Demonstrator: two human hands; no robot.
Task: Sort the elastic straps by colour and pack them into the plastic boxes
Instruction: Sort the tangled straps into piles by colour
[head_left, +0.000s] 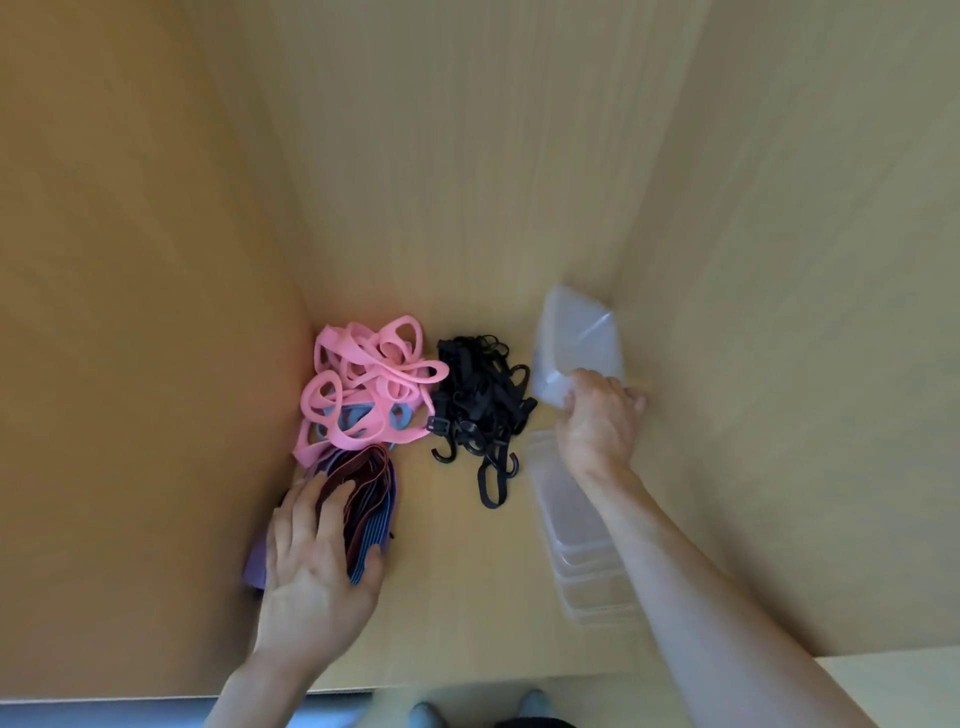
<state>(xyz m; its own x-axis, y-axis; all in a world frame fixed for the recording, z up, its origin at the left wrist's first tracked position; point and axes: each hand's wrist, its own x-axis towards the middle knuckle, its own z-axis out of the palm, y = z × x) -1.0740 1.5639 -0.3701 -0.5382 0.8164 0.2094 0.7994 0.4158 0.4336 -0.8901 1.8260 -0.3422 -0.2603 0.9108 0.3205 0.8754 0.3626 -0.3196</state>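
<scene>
L hand (311, 561), fingers spread flat, pressed the ribbed purple straps (371, 499) at 7 o'clock, prob. to keep the bundle tidy. R hand (597, 421) fingers gripped a thin clear box (576, 338) at 3 o'clock, likely for filling. Floppy pink straps (369, 379) at 10, black hooked straps (483, 405) centre, box stack (582, 551) at 4.

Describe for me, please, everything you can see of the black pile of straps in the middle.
The black straps lie in a loose, tangled heap on the wooden surface. They look like narrow elastic webbing with black plastic hooks and a buckle; several hooks stick out along the near edge, and one loop trails toward the person. The heap sits between the pink straps, which its buckle seems to touch, and the clear plastic box gripped by the right hand. No hand touches it.
</scene>
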